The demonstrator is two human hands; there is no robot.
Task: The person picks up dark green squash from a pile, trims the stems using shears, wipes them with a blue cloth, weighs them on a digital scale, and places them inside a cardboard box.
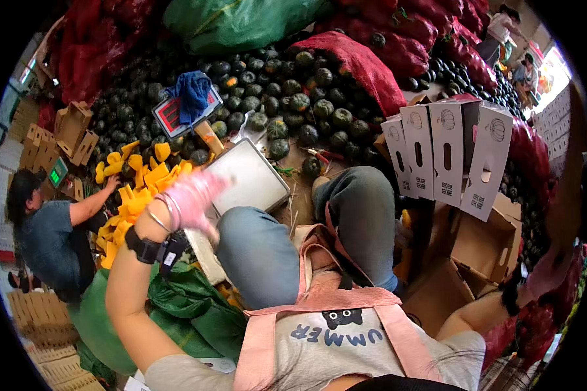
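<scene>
My left hand (192,195), in a pink glove and blurred by motion, is over the near left edge of a white-topped scale (251,176). Its thumb stands apart from the fingers, and nothing shows in it. The scale's display (169,117) has a blue cloth (192,96) draped over it. Yellow packing pieces (137,195) lie heaped left of this hand. My right hand (548,277) reaches out to the far right, beside a red mesh sack (541,326). Its fingers are too dark and smeared to make out.
Dark green squashes (300,103) cover the floor ahead. White cartons (447,150) stand upright at right, above open brown boxes (482,234). A co-worker (52,228) reaches into the yellow heap at left. A green sack (189,306) lies by my left arm.
</scene>
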